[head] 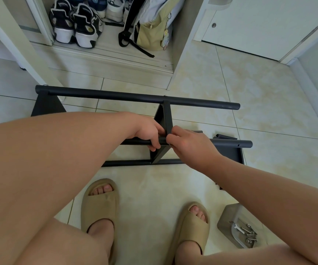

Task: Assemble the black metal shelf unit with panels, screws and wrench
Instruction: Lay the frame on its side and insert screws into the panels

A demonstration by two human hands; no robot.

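Two hands meet at the middle of the black shelf frame (173, 101), which lies on its side on the tiled floor (259, 104) in front of the person. The left hand (150, 134) grips the near tube (230, 144); its fingers curl round it just to the left of the middle panel (166, 117). The right hand (187, 143) comes from the other side. Its fingers are bent and closed on the corner of the middle panel where it meets the near tube, with the thumb against the panel's edge. Whether a small part is between the fingertips is hidden.

The far tube (116, 95) lies parallel to the near one, and the middle panel stands between them. A second panel (46, 105) is fixed at the left end of the far tube. A lower rail (131, 162) runs along the floor, closer to the person.

At the lower right, near the right foot, a grey tray (226, 215) lies on the floor, holding a small wrench (237, 227) and several screws (250, 236). The feet wear beige sandals (100, 205). Behind the frame, an open cabinet holds sneakers (76, 23) and a yellow bag (154, 29).
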